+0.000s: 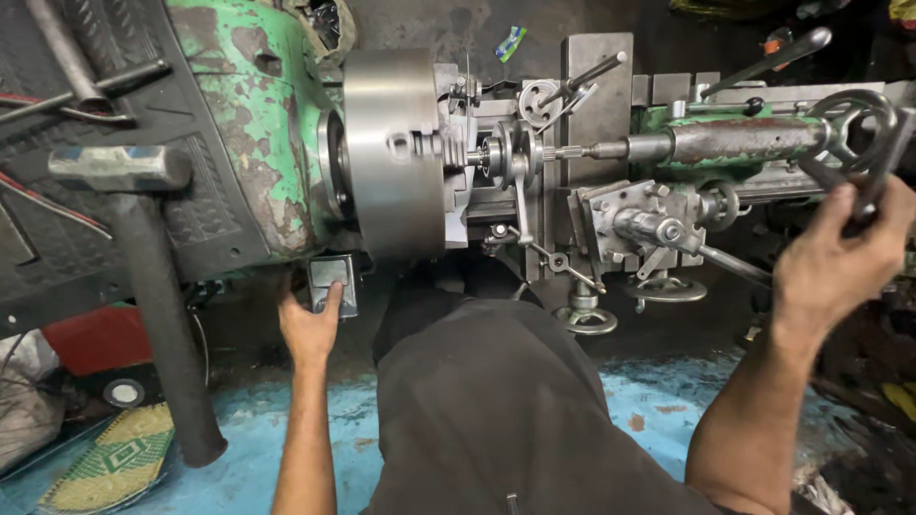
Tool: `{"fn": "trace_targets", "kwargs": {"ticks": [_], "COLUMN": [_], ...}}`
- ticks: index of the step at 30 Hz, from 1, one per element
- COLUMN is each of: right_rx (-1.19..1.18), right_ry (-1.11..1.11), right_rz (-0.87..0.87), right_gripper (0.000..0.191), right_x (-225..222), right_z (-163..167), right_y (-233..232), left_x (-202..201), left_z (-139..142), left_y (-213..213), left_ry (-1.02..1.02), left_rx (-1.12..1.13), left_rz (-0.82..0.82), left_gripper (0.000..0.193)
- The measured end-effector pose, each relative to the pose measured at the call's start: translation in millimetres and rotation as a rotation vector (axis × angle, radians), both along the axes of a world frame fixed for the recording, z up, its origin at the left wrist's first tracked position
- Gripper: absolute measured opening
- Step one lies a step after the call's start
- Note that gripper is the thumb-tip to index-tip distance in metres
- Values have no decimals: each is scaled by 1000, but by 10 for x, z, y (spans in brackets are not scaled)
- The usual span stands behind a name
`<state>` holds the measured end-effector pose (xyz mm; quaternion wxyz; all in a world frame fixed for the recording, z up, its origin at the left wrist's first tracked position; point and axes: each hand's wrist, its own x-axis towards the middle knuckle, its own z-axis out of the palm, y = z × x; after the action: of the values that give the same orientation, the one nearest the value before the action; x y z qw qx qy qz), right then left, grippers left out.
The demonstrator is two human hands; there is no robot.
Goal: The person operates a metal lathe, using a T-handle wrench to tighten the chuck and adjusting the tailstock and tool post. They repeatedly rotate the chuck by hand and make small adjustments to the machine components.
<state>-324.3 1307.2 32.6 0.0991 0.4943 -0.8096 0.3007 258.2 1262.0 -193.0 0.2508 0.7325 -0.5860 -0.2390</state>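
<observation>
I stand at an old green lathe and look down over it. My left hand reaches under the headstock, a finger pressing on a small dark switch box. Far right, my right hand is closed on the rim of the tailstock handwheel. A big steel chuck holds a small stepped part, and the tailstock spindle points at it. The tool post and carriage sit between the two.
A heavy sledgehammer lies across the black rubber mat on the headstock at left. Carriage handwheels stick out below the bed. The floor is worn blue concrete, with a woven mat at lower left and dark clutter at right.
</observation>
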Motion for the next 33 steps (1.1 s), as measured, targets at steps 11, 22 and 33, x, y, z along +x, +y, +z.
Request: {"fn": "trace_targets", "kwargs": {"ticks": [11, 22, 33], "right_rx": [-10, 104, 188], "right_ry": [-177, -148, -20], "right_rz": [45, 8, -30], "right_gripper": [10, 17, 20], "right_x": [123, 238, 661], "right_z": [-129, -99, -59], "right_y": [-139, -189, -309], "left_x": [-104, -506, -686], "left_z": [180, 383, 365], "left_y": [-50, 17, 92], "left_ry": [88, -198, -364], "left_rx": [15, 60, -137], "left_rz": [60, 43, -1], "left_gripper": [96, 80, 66]}}
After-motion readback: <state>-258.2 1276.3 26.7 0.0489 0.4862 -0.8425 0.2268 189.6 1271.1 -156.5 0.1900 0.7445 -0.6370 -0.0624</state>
